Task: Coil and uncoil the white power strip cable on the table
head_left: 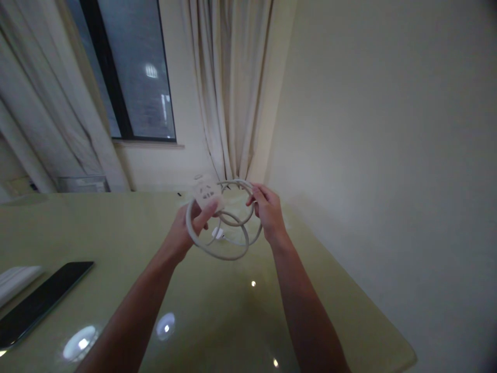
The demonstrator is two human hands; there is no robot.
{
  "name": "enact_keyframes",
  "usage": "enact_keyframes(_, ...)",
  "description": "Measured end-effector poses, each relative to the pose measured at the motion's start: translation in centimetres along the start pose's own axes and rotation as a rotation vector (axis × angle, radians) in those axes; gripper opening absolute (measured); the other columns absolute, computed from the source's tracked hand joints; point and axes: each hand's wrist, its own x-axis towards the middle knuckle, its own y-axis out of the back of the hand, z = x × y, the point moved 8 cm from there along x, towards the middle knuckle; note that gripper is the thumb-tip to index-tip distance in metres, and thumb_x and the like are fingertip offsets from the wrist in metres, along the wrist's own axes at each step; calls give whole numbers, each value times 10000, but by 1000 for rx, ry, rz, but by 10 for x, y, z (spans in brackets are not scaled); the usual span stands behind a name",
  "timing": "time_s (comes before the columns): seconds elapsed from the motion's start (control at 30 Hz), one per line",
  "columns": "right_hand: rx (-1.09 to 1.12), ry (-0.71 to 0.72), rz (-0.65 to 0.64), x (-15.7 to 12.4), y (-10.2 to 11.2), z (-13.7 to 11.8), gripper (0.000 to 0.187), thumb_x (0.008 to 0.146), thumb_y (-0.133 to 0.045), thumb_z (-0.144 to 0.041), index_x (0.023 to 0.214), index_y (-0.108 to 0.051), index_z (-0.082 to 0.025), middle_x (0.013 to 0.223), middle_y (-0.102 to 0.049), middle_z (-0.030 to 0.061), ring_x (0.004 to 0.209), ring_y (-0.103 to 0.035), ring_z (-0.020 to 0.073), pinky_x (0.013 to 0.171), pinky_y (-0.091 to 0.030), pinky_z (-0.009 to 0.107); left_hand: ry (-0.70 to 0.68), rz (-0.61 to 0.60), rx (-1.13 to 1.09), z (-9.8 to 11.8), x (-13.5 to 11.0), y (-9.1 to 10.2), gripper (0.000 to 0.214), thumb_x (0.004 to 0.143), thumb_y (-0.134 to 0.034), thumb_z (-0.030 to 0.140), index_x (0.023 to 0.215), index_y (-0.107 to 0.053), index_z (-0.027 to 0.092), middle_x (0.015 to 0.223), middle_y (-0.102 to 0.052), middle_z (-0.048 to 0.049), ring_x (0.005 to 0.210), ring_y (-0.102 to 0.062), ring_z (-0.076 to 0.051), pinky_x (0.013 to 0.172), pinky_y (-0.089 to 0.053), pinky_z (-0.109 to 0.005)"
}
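White cable [227, 235] coiled between both grips (aloft).

Smooth white plastic power strip [205, 192], rubbery cord [221, 253], glossy table [233, 311]

A glossy pale yellow-green bench [116, 228] carried the things, its surface shiny enough to mirror several round ceiling lights. A flat black slab with a dark, reflective face [41, 300] lay directly on it at an angle. Just beside the black slab, on the side toward the bench's edge, lay a flat white object [17, 280], only partly in view. Away from the slab, the bench ran to a rounded corner near the wall.
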Motion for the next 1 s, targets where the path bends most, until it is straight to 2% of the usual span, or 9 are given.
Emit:
enact_keyframes(0.1,-140,112,117,1,15,-7,349,939,-646,-365,1261,-701,-242,712,-635,-45,558,-434,109,536,-321,229,45,120,-209,-1,1,12,529,905,-684,689,1044,-709,180,1017,-798,-116,903,-747,-249,546,-472,-252)
enact_keyframes(0.17,-150,109,137,0,18,-7,261,934,-679,-425,1101,-740,-234,758,-641,-26,603,-463,111,559,-342,228,44,177,-292,1,1,17,541,887,-689,702,1068,-684,192,1000,-785,-102,908,-754,-248,542,-459,-240)
enact_keyframes(0.27,-60,-86,-78,-2,-3,7,467,878,-715,-654,828,-749,-191,718,-598,-9,552,-394,93,498,-272,238,14,236,-282,6,0,22,562,848,-719,715,1057,-676,196,1010,-768,-93,917,-747,-248,566,-482,-242)
enact_keyframes(0.33,14,-194,-240,-7,-21,14,537,810,-764,-716,802,-751,-180,665,-558,-24,520,-349,80,473,-228,238,-9,219,-218,9,-1,20,549,825,-760,690,1035,-697,187,1045,-763,-103,950,-731,-254,601,-517,-255)
enact_keyframes(0.4,83,-192,-268,-9,-29,13,513,741,-847,-674,826,-751,-177,669,-573,-31,516,-362,69,463,-225,228,-12,137,-167,9,-2,13,511,788,-823,631,1012,-726,182,1040,-769,-113,948,-723,-263,634,-550,-281)
enact_keyframes(0.53,238,-153,-74,-4,-14,11,487,706,-879,-621,815,-715,-176,680,-584,-46,463,-308,33,418,-165,210,74,-175,-79,-2,-3,-2,530,649,-962,434,1091,-771,212,1016,-798,-108,879,-741,-278,702,-603,-348)
enact_keyframes(0.7,352,-137,27,1,5,5,442,696,-910,-541,884,-742,-178,648,-499,-88,438,-221,11,399,-104,207,36,-420,12,-14,-4,5,392,750,-891,444,1067,-808,229,1067,-812,-129,954,-763,-301,807,-634,-395)
enact_keyframes(0.9,441,-186,106,-1,6,6,430,616,-960,-442,792,-652,-199,626,-543,-96,416,-189,14,364,-75,221,78,-321,4,-22,0,16,431,837,-799,576,1100,-820,236,1239,-791,-152,1105,-758,-325,979,-608,-478)
enact_keyframes(1.0,493,-237,59,-2,-1,8,404,630,-944,-406,825,-652,-206,616,-536,-104,412,-183,20,361,-58,224,65,-150,-62,-16,4,27,422,897,-746,582,1102,-803,217,1213,-795,-141,1159,-739,-304,1070,-556,-468)
